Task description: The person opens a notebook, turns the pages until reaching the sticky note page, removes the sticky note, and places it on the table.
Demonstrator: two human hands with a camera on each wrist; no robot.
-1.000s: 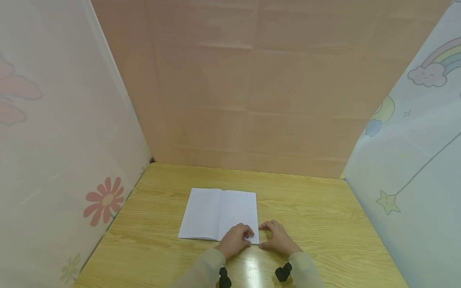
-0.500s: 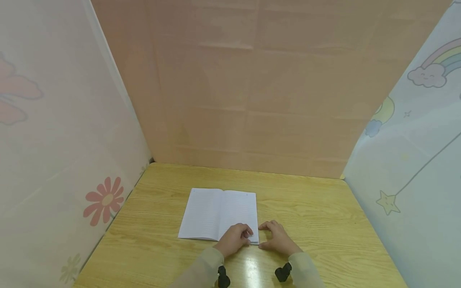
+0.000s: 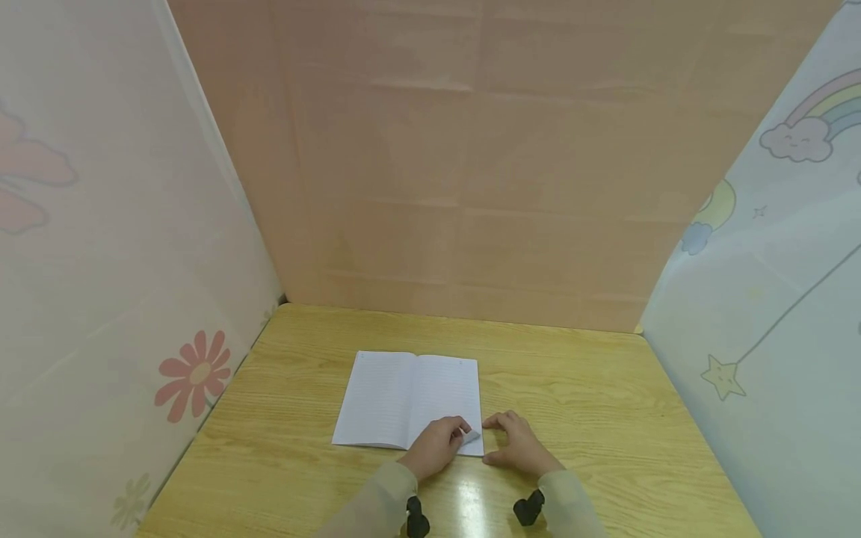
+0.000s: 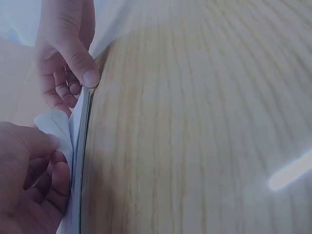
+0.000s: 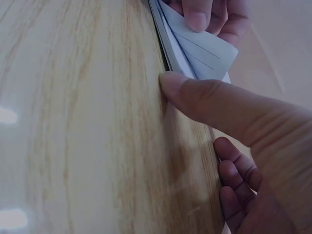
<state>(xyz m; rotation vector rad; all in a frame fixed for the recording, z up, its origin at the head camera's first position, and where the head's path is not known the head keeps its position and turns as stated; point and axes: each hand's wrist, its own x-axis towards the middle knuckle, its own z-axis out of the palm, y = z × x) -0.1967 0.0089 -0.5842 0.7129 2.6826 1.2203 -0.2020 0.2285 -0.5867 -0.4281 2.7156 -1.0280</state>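
The open notebook (image 3: 377, 403) lies on the wooden table (image 3: 578, 388), spine and long page edges running away from the person; the left hand (image 3: 433, 447) pinches a curled page corner (image 3: 471, 436); the right hand (image 3: 521, 448), thumb and fingers apart, rests at its right edge; top-corner marks are unreadably small.

In the head view, the left hand (image 3: 433, 448) hides part of the notebook (image 3: 377, 400), whose corner marks (image 3: 362, 356) are illegibly small, and the bottom edge crops both sleeves (image 3: 380, 499).
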